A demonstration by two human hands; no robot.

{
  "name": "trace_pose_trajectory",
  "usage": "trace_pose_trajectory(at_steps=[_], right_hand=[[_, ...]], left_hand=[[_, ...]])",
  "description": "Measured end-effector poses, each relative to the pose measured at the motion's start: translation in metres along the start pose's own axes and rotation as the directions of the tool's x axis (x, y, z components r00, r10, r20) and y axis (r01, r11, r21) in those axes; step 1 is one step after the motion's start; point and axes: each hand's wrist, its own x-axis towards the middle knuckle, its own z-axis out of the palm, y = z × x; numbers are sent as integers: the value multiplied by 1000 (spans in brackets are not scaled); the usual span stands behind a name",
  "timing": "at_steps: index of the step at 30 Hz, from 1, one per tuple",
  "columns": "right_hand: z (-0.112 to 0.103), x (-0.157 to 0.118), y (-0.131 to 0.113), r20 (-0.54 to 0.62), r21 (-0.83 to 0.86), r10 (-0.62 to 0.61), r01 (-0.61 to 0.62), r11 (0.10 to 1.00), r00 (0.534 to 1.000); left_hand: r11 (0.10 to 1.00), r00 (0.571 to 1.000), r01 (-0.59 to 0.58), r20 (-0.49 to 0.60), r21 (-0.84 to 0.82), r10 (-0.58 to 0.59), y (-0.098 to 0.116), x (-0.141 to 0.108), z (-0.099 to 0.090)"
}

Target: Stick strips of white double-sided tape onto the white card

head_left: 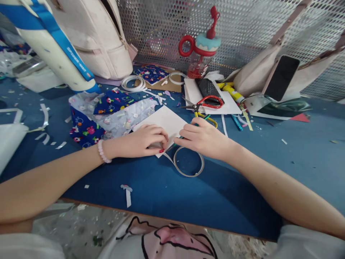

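A white square sheet or card (167, 122) lies on the blue table under both hands. My left hand (152, 140), with a pink bead bracelet at the wrist, rests on its left part, fingers curled and fingertips pressed at the lower corner. My right hand (201, 138) is closed around a slim teal pen-like tool, whose tip points at that corner near my left fingertips. A roll of narrow tape (189, 175) lies just below my right hand, its loose end running to the card's corner. Red-handled scissors (211, 101) lie beyond my right hand, above a yellow handle.
Patterned fabric (87, 126) lies left of the card. Behind stand a blue-and-white bottle (58, 46), a pale backpack (94, 43) and a red cup (201, 54). A phone (281, 77) leans on a bag (249, 73) at right. Paper scraps dot the table (161, 194).
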Motion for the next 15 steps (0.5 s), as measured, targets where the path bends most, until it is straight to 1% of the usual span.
trace_pose_trajectory(at_steps=[5,10,13,15], right_hand=[[1,-1,0,9,21,9,-9,1000,1000],[4,-5,-2,18,60,25,-26,998,1000],[7,-15,-1,-33,80,58,-55,995,998],[8,-26,0,-91,78,121,-114,990,988]], left_hand=[[1000,1000,14,8,0,-14,3,0,-2],[1000,1000,-2,0,3,2,2,-2,-1],[1000,1000,-8,-8,3,8,3,-3,-1],[1000,1000,-13,-15,6,13,4,-3,-1]])
